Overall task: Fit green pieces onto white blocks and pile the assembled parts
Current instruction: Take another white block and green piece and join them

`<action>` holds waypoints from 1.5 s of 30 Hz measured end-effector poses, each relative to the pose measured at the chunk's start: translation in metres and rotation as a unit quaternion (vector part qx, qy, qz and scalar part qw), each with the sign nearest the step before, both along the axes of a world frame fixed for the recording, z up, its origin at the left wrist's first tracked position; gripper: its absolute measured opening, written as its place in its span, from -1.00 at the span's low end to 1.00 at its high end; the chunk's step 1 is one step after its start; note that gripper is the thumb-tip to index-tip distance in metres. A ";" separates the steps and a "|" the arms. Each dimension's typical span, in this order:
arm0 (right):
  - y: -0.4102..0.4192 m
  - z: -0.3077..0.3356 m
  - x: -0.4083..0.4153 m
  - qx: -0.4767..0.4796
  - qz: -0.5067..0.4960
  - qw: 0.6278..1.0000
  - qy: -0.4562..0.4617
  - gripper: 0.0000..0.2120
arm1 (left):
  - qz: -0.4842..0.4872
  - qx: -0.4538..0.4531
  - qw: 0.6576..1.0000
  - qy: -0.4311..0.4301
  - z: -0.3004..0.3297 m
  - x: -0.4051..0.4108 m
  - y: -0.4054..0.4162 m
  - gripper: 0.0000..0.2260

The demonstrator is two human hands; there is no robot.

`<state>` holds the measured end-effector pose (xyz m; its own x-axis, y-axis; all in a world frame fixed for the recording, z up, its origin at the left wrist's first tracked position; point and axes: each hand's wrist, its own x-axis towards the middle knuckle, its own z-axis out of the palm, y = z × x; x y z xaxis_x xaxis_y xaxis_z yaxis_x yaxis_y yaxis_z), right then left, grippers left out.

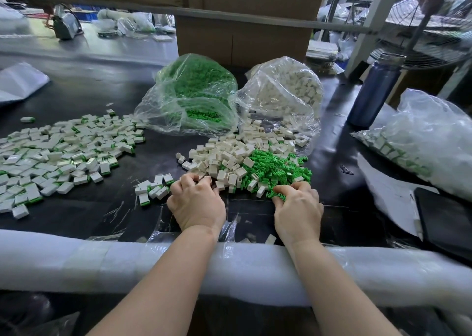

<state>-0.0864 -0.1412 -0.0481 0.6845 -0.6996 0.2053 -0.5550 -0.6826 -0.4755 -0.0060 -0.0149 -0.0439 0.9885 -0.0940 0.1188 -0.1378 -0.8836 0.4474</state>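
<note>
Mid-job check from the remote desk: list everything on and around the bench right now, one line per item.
assembled parts: large spread pile, white with green edges, left of table
small assembled cluster: about ten, white-green, beside left hand
loose white blocks: heap, white, centre
loose green pieces: heap, green, centre right
green-piece bag: one, clear plastic, behind the heaps
white-block bag: one, clear plastic, open, right of green bag
bottle: one, dark blue, upright, right rear
bag of assembled parts: one, clear, far right
cardboard boxes: brown, rear centre
foam padding: white, along near table edge
left hand: fingers curled at white blocks
right hand: fingers curled into green pieces
</note>
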 end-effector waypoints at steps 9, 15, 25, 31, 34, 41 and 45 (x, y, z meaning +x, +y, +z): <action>0.001 0.001 0.000 -0.015 -0.004 1.000 0.005 -0.76 | 0.012 -0.014 1.000 -0.008 0.000 0.000 0.000 -0.75; -0.001 0.000 0.002 -0.017 0.002 1.000 0.016 -0.77 | 0.003 -0.005 1.000 -0.001 -0.001 0.000 0.000 -0.75; 0.003 0.004 -0.002 -0.002 0.069 0.995 -0.072 -0.92 | -0.001 -0.087 0.994 -0.060 0.001 -0.002 0.000 -0.90; 0.004 0.006 -0.003 0.055 0.112 0.980 -0.155 -0.91 | -0.153 -0.277 0.949 -0.013 0.003 -0.004 0.000 -0.86; 0.003 0.005 -0.003 0.101 0.122 0.972 -0.171 -0.96 | -0.224 -0.309 0.923 0.048 0.003 -0.005 -0.003 -0.87; 0.000 0.010 -0.004 0.214 0.156 0.936 -0.231 -0.85 | -0.280 -0.363 0.876 0.148 0.003 -0.007 -0.003 -0.77; 0.000 0.014 -0.006 0.263 0.193 0.910 -0.257 -0.87 | -0.288 -0.364 0.871 0.165 0.002 -0.006 -0.004 -0.85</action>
<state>-0.0928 -0.1413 -0.0343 0.8079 -0.5219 0.2737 0.0646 -0.3832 -0.9214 -0.0115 -0.0189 -0.0418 0.7940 -0.6035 0.0729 -0.2227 -0.1772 0.9586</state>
